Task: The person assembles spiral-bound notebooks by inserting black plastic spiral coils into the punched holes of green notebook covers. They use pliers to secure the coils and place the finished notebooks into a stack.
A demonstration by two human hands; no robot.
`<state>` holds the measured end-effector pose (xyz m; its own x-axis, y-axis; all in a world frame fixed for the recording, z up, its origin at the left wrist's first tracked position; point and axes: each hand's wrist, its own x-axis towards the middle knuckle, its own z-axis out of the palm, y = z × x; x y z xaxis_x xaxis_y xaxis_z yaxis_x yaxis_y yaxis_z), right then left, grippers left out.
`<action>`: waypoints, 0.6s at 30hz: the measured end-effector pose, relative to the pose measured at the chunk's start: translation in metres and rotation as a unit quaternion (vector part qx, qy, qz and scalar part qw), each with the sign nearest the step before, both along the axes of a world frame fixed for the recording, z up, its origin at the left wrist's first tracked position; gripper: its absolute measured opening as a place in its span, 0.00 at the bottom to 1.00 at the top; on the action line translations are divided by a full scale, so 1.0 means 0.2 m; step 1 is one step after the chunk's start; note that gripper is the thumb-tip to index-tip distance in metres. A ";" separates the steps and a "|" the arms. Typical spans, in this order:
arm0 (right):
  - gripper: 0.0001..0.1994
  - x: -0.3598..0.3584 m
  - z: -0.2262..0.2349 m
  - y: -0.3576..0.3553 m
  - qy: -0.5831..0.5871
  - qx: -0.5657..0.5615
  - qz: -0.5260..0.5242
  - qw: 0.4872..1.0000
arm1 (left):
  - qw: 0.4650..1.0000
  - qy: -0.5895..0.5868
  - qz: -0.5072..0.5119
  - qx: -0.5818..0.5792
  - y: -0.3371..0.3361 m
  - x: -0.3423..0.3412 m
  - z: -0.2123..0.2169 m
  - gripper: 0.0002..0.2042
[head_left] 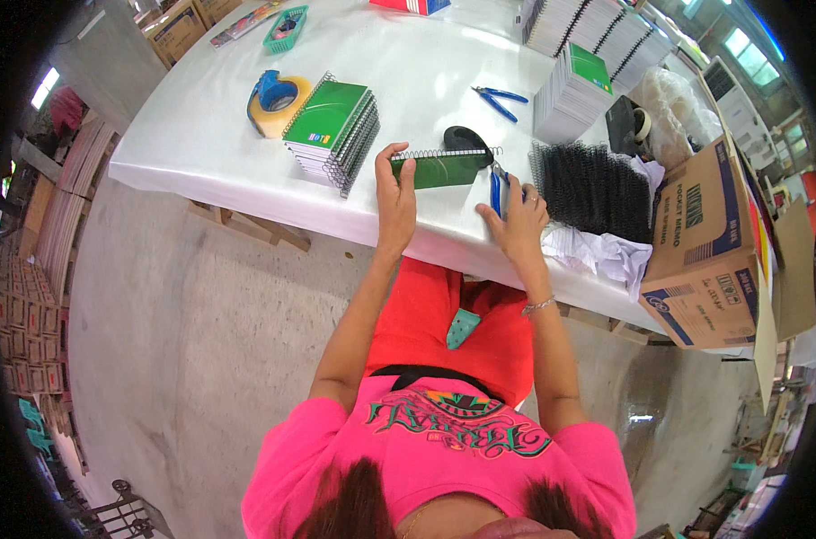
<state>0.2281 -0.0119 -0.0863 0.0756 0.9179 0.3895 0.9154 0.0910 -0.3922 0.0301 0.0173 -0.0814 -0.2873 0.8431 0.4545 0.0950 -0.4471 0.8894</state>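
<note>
My left hand point(397, 193) grips the left end of a small green-covered notebook point(444, 171), its wire spiral along the far edge. My right hand point(520, 220) is closed on blue-handled pliers point(497, 189), whose jaws are at the right end of that spiral. Just behind the notebook lies a black rounded object point(465, 138); its kind I cannot make out. To the left stands a stack of spiral-bound green notebooks point(332, 126). A pile of black spiral wires point(592, 190) lies right of my right hand, over crumpled white paper point(597, 256).
A tape dispenser point(273, 103) sits beyond the left stack. Another pair of blue pliers point(500, 101) lies farther back. Unbound notebooks point(574, 94) and taller spiral-bound stacks point(597, 36) stand at the far right. An open cardboard box point(705, 251) is at the table's right edge, a green basket point(287, 30) at far left.
</note>
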 end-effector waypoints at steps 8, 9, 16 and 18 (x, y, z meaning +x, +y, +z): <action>0.35 -0.10 0.07 -0.12 0.112 0.052 -0.052 0.991 | 0.996 -0.011 -0.051 -0.065 -0.01 -0.11 0.02 0.11; 0.35 -0.12 0.09 -0.13 0.142 0.062 -0.013 0.988 | 0.996 -0.001 -0.063 -0.061 0.00 -0.11 0.02 0.11; 0.36 -0.35 0.24 -0.22 0.252 0.075 0.140 0.955 | 0.991 -0.024 -0.115 -0.069 -0.01 -0.15 0.07 0.11; 0.36 -0.38 0.24 -0.21 0.239 0.077 0.152 0.956 | 0.991 -0.033 -0.120 -0.054 -0.01 -0.14 0.10 0.12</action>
